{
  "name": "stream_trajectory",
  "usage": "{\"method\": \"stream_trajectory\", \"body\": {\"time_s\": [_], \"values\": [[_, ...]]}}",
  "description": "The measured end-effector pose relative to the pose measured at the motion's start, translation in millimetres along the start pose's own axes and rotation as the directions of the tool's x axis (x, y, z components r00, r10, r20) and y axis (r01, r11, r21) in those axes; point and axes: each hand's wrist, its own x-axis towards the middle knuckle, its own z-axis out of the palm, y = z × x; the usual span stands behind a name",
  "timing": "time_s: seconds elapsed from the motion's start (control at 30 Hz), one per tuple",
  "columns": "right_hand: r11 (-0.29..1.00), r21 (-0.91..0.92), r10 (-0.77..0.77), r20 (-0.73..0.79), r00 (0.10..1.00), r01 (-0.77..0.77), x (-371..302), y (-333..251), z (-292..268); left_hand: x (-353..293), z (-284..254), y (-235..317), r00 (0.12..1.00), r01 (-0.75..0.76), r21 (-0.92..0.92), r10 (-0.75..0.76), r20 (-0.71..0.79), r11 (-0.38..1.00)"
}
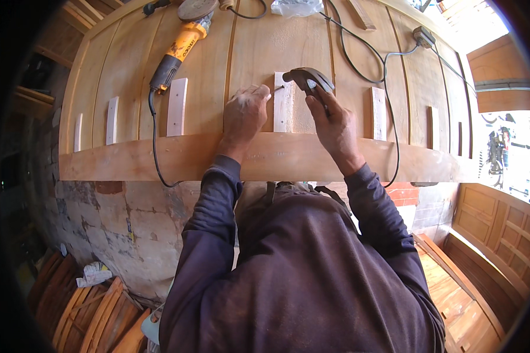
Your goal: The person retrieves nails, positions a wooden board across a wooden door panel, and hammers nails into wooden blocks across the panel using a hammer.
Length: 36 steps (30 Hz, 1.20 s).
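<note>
My right hand is closed around a claw hammer, gripping close under its dark metal head. The hammer's handle is mostly hidden by the hand. Opposite it, my left hand is closed, its fingers pinching what looks like a nail that points toward the hammer. The nail lies over the upper part of a pale wooden strip, which is set upright against the long front rail of a large wooden panel. The hammer head is just right of the nail, apart from it.
A yellow and black angle grinder lies on the panel to the left, its cord hanging over the front rail. More pale strips line the rail. On the right are a black cable and plug. Wooden parts are stacked on the floor.
</note>
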Motion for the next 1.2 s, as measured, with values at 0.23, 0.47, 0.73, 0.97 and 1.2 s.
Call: {"method": "stream_trajectory", "body": {"time_s": [0.23, 0.47, 0.73, 0.97, 1.2], "values": [[0.993, -0.106, -0.035, 0.097, 0.995, 0.046, 1.7, 12.9, 3.2, -0.4, -1.6, 1.9, 1.000, -0.027, 0.014, 0.027, 0.005, 1.000], [0.964, -0.188, -0.173, 0.101, 0.980, 0.190, 3.9, 8.2, 2.6, -3.6, -3.5, 1.9, 0.998, -0.064, 0.052, 0.063, 0.021, 0.997], [0.952, -0.168, -0.243, 0.092, 0.966, 0.256, 12.5, -0.9, -2.1, -4.6, -3.7, 0.5, 0.998, -0.050, 0.026, 0.049, 0.032, 0.998], [0.934, -0.305, -0.137, 0.173, 0.975, 0.185, 12.3, 9.8, 2.1, 0.9, -5.2, 5.7, 0.996, -0.086, 0.047, 0.084, 0.042, 0.995], [1.000, 0.019, -0.001, -0.077, 0.997, 0.002, -4.8, 10.6, -17.8, -2.3, -2.6, 1.2, 0.998, -0.064, 0.040, 0.064, 0.000, 0.997]]}}
